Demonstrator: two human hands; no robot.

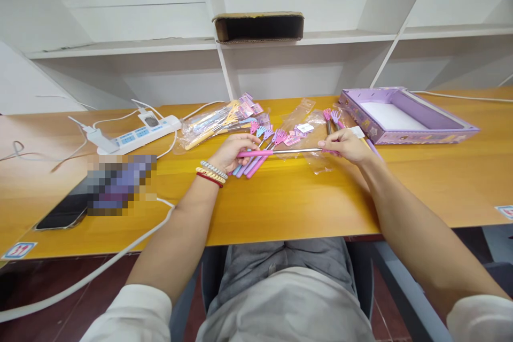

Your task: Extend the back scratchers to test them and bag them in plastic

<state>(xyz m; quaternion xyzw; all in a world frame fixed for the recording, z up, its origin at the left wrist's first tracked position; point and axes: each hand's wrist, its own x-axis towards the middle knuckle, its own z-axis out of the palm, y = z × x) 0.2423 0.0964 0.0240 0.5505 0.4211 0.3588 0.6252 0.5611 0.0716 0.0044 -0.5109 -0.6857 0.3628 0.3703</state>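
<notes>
A back scratcher [296,150] with a pink handle and an extended metal rod lies level between my hands, above the table. My left hand [235,153] grips the pink handle end. At the far end of the rod, my right hand [343,144] pinches it, hiding most of the head. Several more back scratchers [259,165] with small hand-shaped heads lie below and behind my left hand. Others [328,115] lie just behind my right hand. Clear plastic wrapping [320,163] and small printed tags [294,136] lie between the hands.
Bagged back scratchers [210,125] lie at the back. A purple box tray [417,136] stands right. To the left are a power strip [140,136] with plugs and a dark phone [66,208]. A white cable [100,272] crosses the front left. A cardboard box [258,15] sits on the shelf.
</notes>
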